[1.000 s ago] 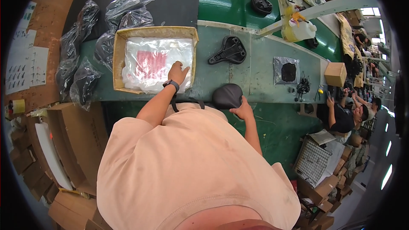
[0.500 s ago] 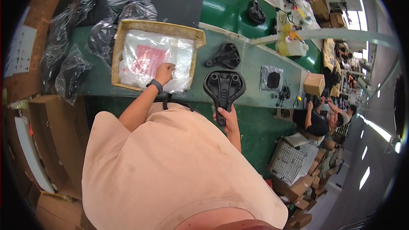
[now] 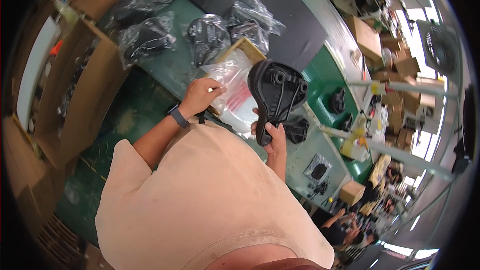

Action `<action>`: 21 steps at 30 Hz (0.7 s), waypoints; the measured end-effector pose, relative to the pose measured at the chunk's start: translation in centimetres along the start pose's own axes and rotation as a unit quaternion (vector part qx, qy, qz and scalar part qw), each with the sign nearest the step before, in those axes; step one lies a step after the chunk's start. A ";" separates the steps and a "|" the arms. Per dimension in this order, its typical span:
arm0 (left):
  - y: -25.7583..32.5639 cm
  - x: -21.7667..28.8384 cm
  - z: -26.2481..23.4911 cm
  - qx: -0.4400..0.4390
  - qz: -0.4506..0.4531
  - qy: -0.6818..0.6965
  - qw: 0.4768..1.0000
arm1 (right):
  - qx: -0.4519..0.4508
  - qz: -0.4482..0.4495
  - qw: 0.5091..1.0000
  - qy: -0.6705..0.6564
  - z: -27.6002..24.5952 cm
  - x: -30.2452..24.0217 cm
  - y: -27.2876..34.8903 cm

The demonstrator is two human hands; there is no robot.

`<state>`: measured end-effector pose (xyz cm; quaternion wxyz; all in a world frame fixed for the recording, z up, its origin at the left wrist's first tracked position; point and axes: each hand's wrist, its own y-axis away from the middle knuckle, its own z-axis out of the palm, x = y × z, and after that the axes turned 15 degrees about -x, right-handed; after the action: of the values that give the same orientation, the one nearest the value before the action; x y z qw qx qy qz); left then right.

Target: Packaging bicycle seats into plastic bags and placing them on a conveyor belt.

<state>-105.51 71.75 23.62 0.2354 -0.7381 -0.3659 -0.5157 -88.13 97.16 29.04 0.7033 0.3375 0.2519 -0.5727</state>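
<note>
In my right hand [image 3: 274, 139] is a black bicycle saddle [image 3: 264, 92], gripped by its narrow nose with the underside turned up. Its wide end points away from me, above the table. My left hand [image 3: 202, 96], with a dark band at the wrist, pinches the edge of a clear plastic bag [image 3: 231, 67]. This bag lifts off a stack of bags with a red patch [image 3: 239, 97] in a shallow yellow-edged tray [image 3: 246, 45]. The saddle hides part of the tray. Behind my right hand, another black saddle [image 3: 298, 129] lies on the table.
Several saddles wrapped in clear plastic [image 3: 209, 35] lie at the far left of the green table [image 3: 172, 65]. An open cardboard box [image 3: 95, 90] stands on the left. At right are a flat bagged part [image 3: 318, 171], a small carton [image 3: 352, 192] and people working.
My left hand has pulled a plastic bag up from the stack. My right hand has raised and tilted the saddle toward the tray. The whole view has turned.
</note>
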 end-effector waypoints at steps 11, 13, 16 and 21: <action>0.4 -3.1 -6.1 -0.205 -0.031 0.221 0.953 | -0.024 0.160 0.986 0.034 8.0 3.4 -15.3; 0.0 -2.0 -7.6 -0.230 -0.067 0.288 0.927 | 0.003 0.156 0.987 0.025 7.7 3.0 -15.3; -1.3 -2.4 -8.4 -0.267 -0.142 0.394 0.868 | 0.016 0.146 0.989 -0.022 5.6 2.4 -14.0; -7.7 -3.8 -13.2 0.019 -0.123 0.726 0.676 | 0.064 -0.044 0.990 -0.115 3.9 1.2 -9.7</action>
<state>-120.12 65.83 24.57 0.3759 -0.0750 -0.1771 -0.9065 -97.45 92.31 28.91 0.6785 0.3023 0.1471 -0.6531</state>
